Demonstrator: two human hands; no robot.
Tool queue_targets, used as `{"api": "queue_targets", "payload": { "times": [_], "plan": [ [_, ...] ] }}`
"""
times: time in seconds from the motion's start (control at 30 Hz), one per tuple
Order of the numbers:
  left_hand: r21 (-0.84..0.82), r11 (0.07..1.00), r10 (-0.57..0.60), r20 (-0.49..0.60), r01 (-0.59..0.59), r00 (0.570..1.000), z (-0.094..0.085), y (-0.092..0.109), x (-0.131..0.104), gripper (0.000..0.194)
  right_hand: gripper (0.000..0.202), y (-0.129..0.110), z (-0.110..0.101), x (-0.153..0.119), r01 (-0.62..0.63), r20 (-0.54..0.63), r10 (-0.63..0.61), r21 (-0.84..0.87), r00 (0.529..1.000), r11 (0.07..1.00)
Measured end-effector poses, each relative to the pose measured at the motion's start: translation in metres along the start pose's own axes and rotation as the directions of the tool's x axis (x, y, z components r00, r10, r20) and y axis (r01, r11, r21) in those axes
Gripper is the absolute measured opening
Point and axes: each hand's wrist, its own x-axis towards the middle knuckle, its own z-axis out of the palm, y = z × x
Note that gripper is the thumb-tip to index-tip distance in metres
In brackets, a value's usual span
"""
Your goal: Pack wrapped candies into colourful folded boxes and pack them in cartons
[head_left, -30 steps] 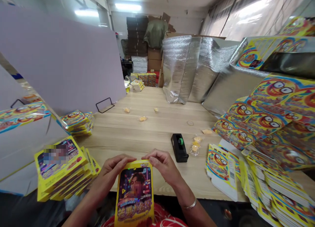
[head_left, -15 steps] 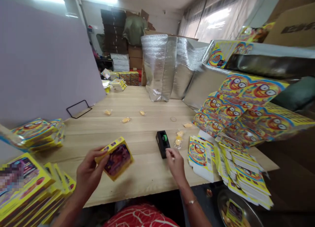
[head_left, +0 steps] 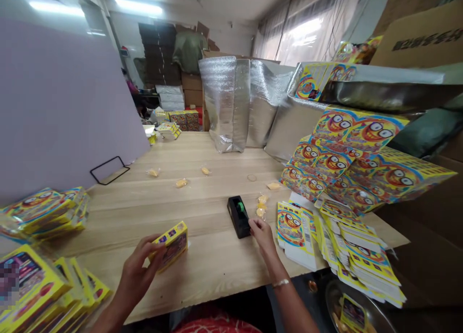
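Note:
My left hand [head_left: 139, 265] is closed on a small yellow box [head_left: 173, 248] with a dark printed picture on one side. The box is upright, close to the tabletop; whether its base touches the wood I cannot tell. My right hand [head_left: 263, 234] has its fingertips pinched together at the near end of a black tape dispenser [head_left: 237, 219]. The dispenser lies on the table and has a green roll core [head_left: 240, 206]. Any tape between those fingers is too fine to make out. Wrapped yellow pieces [head_left: 261, 205] lie just beyond the right hand.
Finished-looking yellow boxes [head_left: 32, 280] are stacked at the left. Flat cartons [head_left: 294, 227] and printed box stacks [head_left: 340, 164] fill the right side. More wrapped pieces [head_left: 181, 182] and a black wire stand [head_left: 110, 170] sit farther back. Silver foil bags [head_left: 220, 106] stand behind, and a metal bowl [head_left: 334, 299] is below the table edge.
My left hand has lowered and turned the box, so its top and narrow side show more. My right hand stays at the dispenser's near end. The whole view has shifted slightly.

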Motion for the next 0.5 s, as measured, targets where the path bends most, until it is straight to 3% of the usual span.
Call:
{"api": "queue_targets", "payload": {
  "times": [0.17,0.27,0.37,0.5],
  "plan": [
    [-0.039,0.998,-0.057,-0.022,0.056,0.998,0.001,0.003,0.005,0.009,0.041,0.027,0.001,-0.033,-0.015,-0.059,0.019,0.069,0.998,0.997],
    [-0.021,0.998,-0.054,-0.022,0.053,0.998,0.001,0.007,0.005,0.004,0.038,0.029,0.008,-0.044,-0.012,-0.049,0.017,0.103,0.999,0.995],
    [-0.009,0.998,-0.055,-0.017,0.055,0.998,0.002,0.008,0.002,0.001,0.038,0.002,0.030,-0.058,-0.009,0.115,-0.022,0.258,0.993,0.966],
    [0.032,0.999,0.034,-0.017,-0.034,0.999,0.002,0.005,-0.002,0.003,0.034,-0.066,0.083,-0.086,-0.030,0.374,-0.150,0.436,0.915,0.900]
  ]
}}
